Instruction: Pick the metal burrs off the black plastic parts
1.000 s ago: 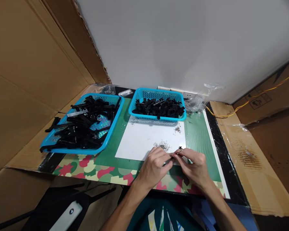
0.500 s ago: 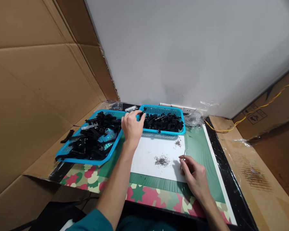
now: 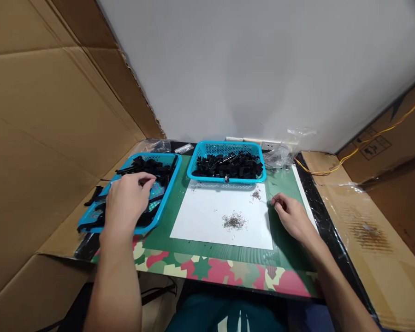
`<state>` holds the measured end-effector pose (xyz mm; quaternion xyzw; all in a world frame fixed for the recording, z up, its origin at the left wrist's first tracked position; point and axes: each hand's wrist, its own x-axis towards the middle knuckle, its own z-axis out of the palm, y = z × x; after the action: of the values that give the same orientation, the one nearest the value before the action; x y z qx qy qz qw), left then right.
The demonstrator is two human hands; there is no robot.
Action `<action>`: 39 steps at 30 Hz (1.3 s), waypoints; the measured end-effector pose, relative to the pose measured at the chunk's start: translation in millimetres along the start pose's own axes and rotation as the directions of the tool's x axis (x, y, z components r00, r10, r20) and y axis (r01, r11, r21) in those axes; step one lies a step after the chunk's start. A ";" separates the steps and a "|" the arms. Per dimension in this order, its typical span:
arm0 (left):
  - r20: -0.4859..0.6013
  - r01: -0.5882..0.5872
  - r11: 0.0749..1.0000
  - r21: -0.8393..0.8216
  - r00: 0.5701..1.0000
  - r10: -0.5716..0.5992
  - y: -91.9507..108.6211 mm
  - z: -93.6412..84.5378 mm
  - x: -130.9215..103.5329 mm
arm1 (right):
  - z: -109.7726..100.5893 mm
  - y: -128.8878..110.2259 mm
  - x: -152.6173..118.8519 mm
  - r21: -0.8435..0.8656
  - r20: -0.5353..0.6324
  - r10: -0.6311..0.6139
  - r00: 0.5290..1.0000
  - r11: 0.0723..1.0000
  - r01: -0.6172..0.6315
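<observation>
My left hand hangs over the left blue basket, its thumb and forefinger slightly apart, with nothing visible between them. Long black strip-like parts lie heaped in that basket, some hidden under the hand. My right hand is closed on a thin metal tool beside the right edge of the white sheet; most of the tool is hidden by the fingers. A pile of tiny metal pieces lies on the sheet, with a smaller, browner pile farther back.
A second blue basket holding small black parts stands at the back centre. Clear plastic bags and a power strip lie behind. Cardboard walls flank the green mat; a yellow cable runs along the right.
My left hand has moved from the back basket, where it was at a black part, left to the left basket. My right hand has shifted slightly right and away from me with the tool.
</observation>
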<state>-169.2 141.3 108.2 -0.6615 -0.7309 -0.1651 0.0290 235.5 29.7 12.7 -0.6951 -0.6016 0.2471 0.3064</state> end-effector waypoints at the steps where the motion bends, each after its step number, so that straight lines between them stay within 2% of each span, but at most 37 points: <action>1: 0.095 -0.016 0.999 0.030 0.995 0.013 -13.0 0.0 1.1 | 1.0 1.5 3.9 -0.028 0.003 0.006 1.000 1.000 -0.005; 3: 0.282 -0.085 0.993 0.077 0.957 0.060 -31.9 4.4 1.7 | 5.2 3.5 8.9 -0.051 -0.007 0.021 1.000 0.998 -0.021; 6: 0.405 -0.223 0.967 0.123 0.901 0.156 -42.7 16.7 0.3 | 10.9 4.2 11.9 -0.024 -0.042 0.029 0.999 0.999 -0.030; 10: 0.419 -0.348 0.920 0.181 0.874 0.249 -42.7 29.8 3.3 | 10.7 1.6 15.6 0.020 -0.046 0.027 0.999 0.999 -0.026; 15: 0.395 -0.394 0.899 0.189 0.869 0.298 -44.8 32.2 11.8 | 13.2 -4.1 22.1 0.006 -0.024 0.053 0.998 0.999 -0.053; 18: 0.358 -0.351 0.920 0.176 0.893 0.272 -44.0 27.0 9.8 | 18.7 -7.4 24.1 -0.026 -0.016 0.067 0.998 0.997 -0.067; 22: 0.283 -0.200 0.972 0.124 0.946 0.159 -41.1 18.0 3.2 | 23.4 -7.8 23.5 -0.064 0.028 0.048 0.998 0.997 -0.046; 26: 0.094 -0.066 0.998 -0.022 0.993 0.068 -40.5 13.4 -1.1 | 22.1 -7.0 20.4 -0.093 0.068 0.015 0.998 0.996 -0.008; 29: -0.047 0.007 0.975 -0.221 0.999 -0.018 -36.3 12.5 -4.3 | 21.2 -10.2 18.0 -0.052 0.065 -0.003 0.998 0.999 0.007; 30: -0.076 0.028 0.934 -0.356 0.995 -0.059 -32.7 11.7 -6.0 | 21.7 -12.0 17.4 -0.032 0.064 -0.013 0.998 0.999 0.015; 31: -0.087 0.045 0.852 -0.522 0.991 -0.106 -27.6 10.2 -8.4 | 22.7 -14.1 17.2 -0.015 0.063 -0.022 0.998 1.000 0.023; 32: -0.071 0.058 0.721 -0.691 0.986 -0.148 -21.0 8.1 -11.6 | 24.3 -16.2 17.1 -0.004 0.063 -0.028 0.998 1.000 0.028; 34: -0.005 0.068 0.363 -0.929 0.981 -0.196 -4.0 2.1 -21.0 | 28.7 -20.3 17.7 0.005 0.056 -0.018 0.998 1.000 0.018; 36: 0.071 0.088 0.092 -0.992 0.983 -0.168 16.0 -4.0 -34.3 | 33.7 -23.3 18.9 0.006 0.029 0.000 1.000 1.000 0.000; 37: 0.115 0.115 -0.008 -0.993 0.981 -0.158 26.3 -5.8 -42.0 | 35.9 -24.3 19.5 0.004 0.013 0.000 1.000 1.000 0.000; 39: 0.228 0.215 -0.148 -0.965 0.971 -0.076 45.7 -5.4 -58.2 | 39.6 -25.3 20.8 -0.013 -0.008 -0.028 1.000 1.000 0.028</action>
<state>-118.4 87.3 107.4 -0.3784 -0.4275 -0.6277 -0.5292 193.2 57.6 4.1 -0.6895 -0.6116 0.2360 0.3079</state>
